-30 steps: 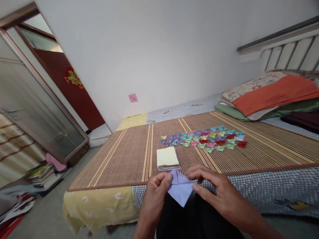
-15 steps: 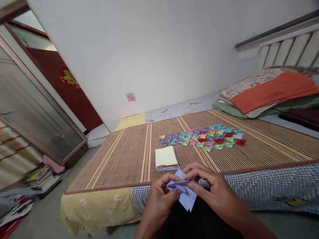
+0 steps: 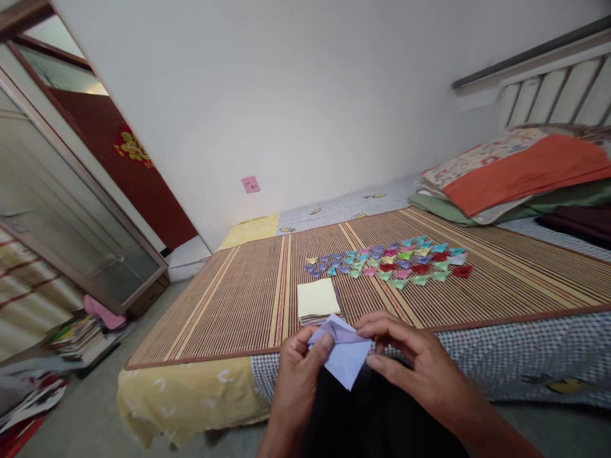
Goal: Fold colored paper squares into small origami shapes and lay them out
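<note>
Paper stack on mat, near corner partly hidden by purple sheet; folded pieces beyond, pillow far right. Sheet above lap, pinched in left hand; right hand part-open at its right corner, thumb and fingers apart.

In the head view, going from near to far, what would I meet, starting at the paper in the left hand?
Lavender folded paper → stack of square paper → rows of small folded papers → wall.
</note>
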The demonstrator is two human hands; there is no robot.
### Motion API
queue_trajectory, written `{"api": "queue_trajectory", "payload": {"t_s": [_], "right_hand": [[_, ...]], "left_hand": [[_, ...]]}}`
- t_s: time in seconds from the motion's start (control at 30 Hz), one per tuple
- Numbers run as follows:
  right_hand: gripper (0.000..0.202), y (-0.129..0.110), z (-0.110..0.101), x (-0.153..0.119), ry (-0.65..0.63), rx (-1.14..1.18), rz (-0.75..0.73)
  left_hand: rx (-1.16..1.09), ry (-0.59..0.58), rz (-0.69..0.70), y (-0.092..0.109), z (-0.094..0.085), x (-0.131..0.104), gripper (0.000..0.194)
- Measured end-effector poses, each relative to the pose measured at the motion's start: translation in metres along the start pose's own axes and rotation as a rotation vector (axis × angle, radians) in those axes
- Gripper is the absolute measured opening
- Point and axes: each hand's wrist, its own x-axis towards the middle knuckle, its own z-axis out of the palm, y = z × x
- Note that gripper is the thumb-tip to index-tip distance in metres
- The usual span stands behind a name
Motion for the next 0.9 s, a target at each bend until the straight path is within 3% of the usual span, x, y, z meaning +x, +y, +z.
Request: {"api": "queue_trajectory", "payload": {"t_s": [0.17,0.3,0.47,0.63,0.8,0.9], "right_hand": [[0.028,-0.008,0.004,-0.002,-0.015,-0.045,0.046],[0.022,-0.013,0.006,-0.003,-0.043,-0.056,0.045],[0.014,-0.019,0.004,-0.005,-0.048,-0.081,0.021],[0.014,-0.020,0.006,-0.004,-0.042,-0.079,0.036],[0.018,-0.017,0.006,-0.002,-0.009,-0.104,0.045],[0.022,-0.018,0.008,0.000,0.045,-0.157,0.024]], "left_hand": [[-0.074,-0.017,0.018,0.000,0.002,-0.001,0.035],[-0.133,-0.016,-0.009,0.004,0.004,-0.003,0.048],[-0.128,-0.100,-0.004,0.007,0.003,-0.005,0.036],[-0.116,-0.163,-0.030,0.005,-0.003,-0.006,0.039],[-0.075,-0.164,-0.076,0.004,-0.005,-0.007,0.041],[-0.078,-0.102,-0.079,0.001,-0.006,-0.007,0.040]]}}
